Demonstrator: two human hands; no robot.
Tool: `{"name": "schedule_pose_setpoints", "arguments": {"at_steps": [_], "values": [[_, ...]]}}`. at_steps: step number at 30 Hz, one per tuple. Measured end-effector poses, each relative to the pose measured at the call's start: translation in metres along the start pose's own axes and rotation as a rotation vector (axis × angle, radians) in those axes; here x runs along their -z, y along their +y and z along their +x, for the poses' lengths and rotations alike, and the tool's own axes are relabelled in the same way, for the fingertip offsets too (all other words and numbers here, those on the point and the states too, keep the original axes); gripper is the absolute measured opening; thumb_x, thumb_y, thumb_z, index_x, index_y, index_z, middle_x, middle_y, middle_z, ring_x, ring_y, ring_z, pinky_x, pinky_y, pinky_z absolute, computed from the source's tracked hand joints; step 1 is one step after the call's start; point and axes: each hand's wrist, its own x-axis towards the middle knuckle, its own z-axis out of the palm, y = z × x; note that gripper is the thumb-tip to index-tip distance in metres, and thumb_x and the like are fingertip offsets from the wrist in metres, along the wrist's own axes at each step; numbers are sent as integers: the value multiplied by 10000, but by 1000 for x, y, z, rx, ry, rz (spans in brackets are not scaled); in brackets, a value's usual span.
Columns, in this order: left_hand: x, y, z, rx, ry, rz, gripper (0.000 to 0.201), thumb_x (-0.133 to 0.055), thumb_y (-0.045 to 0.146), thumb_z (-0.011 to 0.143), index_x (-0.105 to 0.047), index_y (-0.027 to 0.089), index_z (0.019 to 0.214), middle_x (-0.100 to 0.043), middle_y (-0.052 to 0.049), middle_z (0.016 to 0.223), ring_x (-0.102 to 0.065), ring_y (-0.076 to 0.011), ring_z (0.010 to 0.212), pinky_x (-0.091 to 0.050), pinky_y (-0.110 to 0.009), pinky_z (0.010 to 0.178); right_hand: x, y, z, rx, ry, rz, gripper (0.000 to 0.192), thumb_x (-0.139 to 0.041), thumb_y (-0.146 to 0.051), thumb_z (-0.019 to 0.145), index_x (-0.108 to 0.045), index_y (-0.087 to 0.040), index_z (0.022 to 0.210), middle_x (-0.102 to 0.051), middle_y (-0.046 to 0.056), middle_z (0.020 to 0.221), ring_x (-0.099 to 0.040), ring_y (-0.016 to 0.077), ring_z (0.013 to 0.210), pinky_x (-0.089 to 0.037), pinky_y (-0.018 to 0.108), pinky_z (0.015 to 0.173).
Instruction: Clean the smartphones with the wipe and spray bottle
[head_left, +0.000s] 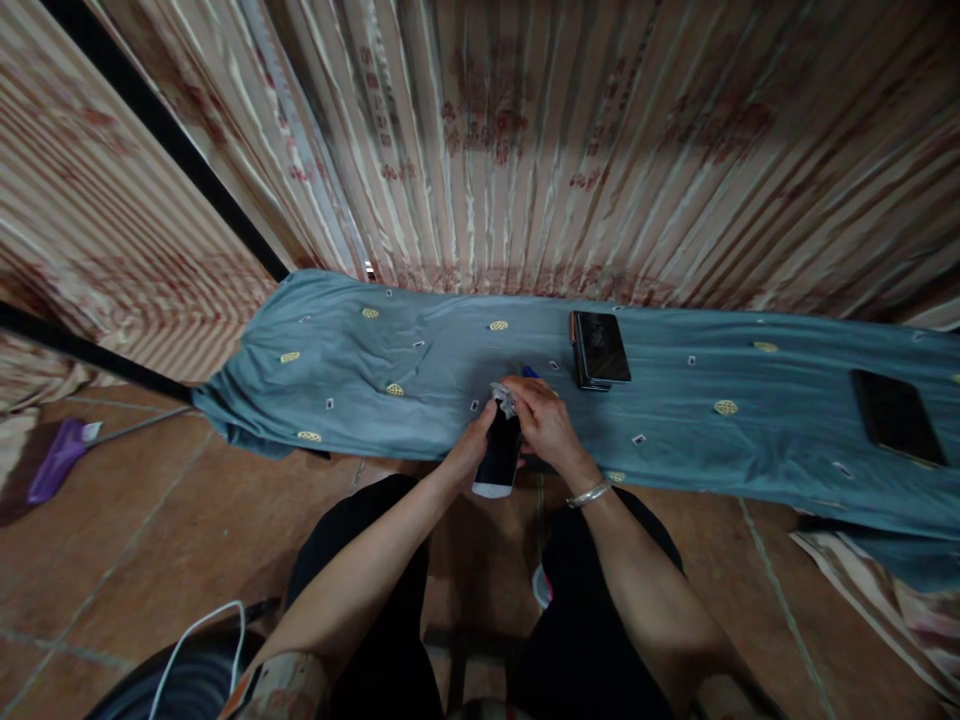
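Phone (497,458), dark-screened with a pale lower edge, was the thing in hand, held upright just off the near edge of the worktop, at the centre of the view. Largest in sight was the striped, flower-printed curtain (525,140) filling the twelve o'clock half. Below it the worktop (420,370) ran from nine to three o'clock under a grey-blue cloth dotted with small yellow motifs. On it, at one o'clock from the hands, lay a stack of dark phones (600,349); well apart at three o'clock lay another dark phone (896,416). A purple mop head (56,470) rested on the tiled floor at nine o'clock. The left hand (471,450) was curled around the phone's side, gripping it. The right hand (541,420) had its fingers closed on a small crumpled white wipe (504,398), pressed against the phone's top. No writing could be read anywhere.
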Motion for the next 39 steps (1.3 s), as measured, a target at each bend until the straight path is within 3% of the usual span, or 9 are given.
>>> {"name": "schedule_pose_setpoints", "arguments": {"at_steps": [7,15,20,26,31,39], "values": [[2,8,-6,-51,-48,-1,533,-362,491,964,-676,96,1134,-757,-163,892,-724,-231,741,-579,-348,699,2,15,-3,-196,49,89,351,-456,-191,829,-716,-238,1060,-737,46,964,-658,222,894,-506,352,835],[7,8,-3,-10,-126,-133,548,-363,521,954,-655,126,1196,-753,-157,951,-726,-257,876,-567,-373,790,-5,19,5,-508,71,620,257,-670,-392,712,-765,-212,868,-714,-6,713,-584,146,609,-453,248,562],[10,12,-6,36,-223,-253,660,-294,582,944,-598,93,1267,-737,-204,1006,-716,-303,938,-548,-467,838,-12,17,9,-641,160,788,305,-776,-438,602,-769,-207,801,-728,9,719,-595,147,605,-452,249,552],[15,5,-10,17,-350,-298,544,-349,437,965,-557,81,1321,-720,-204,1090,-694,-310,1017,-493,-498,943,-13,24,11,-695,259,942,273,-808,-414,568,-763,-220,755,-741,7,722,-643,169,633,-496,281,607],[20,-5,-6,65,-315,-240,555,-349,518,960,-612,124,1249,-709,-187,1128,-704,-303,985,-531,-459,855,-16,28,13,-711,288,964,244,-799,-368,562,-750,-223,753,-739,-8,722,-658,173,670,-510,299,685],[15,4,-8,28,-97,-256,478,-382,480,968,-627,131,1183,-728,-150,1061,-713,-249,932,-546,-427,851,-21,26,17,-732,377,1034,247,-803,-365,542,-732,-219,728,-727,-14,724,-625,147,659,-489,274,651]]}}
